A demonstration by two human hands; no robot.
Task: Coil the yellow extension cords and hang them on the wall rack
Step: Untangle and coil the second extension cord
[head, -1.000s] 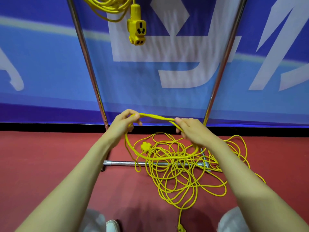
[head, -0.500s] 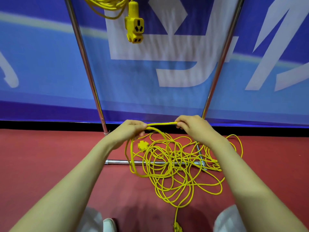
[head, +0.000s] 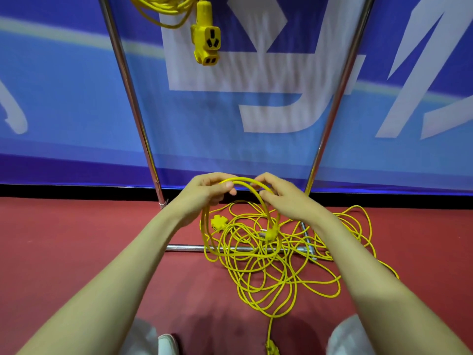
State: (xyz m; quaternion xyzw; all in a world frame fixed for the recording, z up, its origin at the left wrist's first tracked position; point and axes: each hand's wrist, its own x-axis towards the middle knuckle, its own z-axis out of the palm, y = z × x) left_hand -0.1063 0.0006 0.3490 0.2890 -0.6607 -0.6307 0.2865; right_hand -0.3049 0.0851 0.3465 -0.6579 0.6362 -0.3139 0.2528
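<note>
item 1: thin yellow flexible extension cord (head: 268,234), mostly a loose tangle on the red floor (head: 76,239) at the foot of the chrome tube rack (head: 131,103); i judge it feeds the loops. item 2: left hand (head: 204,194), raised, grip curled round the gathered loops as anchor. item 3: right hand (head: 286,201), just beside, grip pinching the cord's arch. item 4: yellow socket block (head: 206,44), hanging above.

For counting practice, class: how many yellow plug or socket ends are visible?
4. A socket block hangs at the top; a floor plug lies below the left hand; a dangling plug hangs inside the held loop; an edge plug sits bottom centre. The tangle may hide more.
</note>
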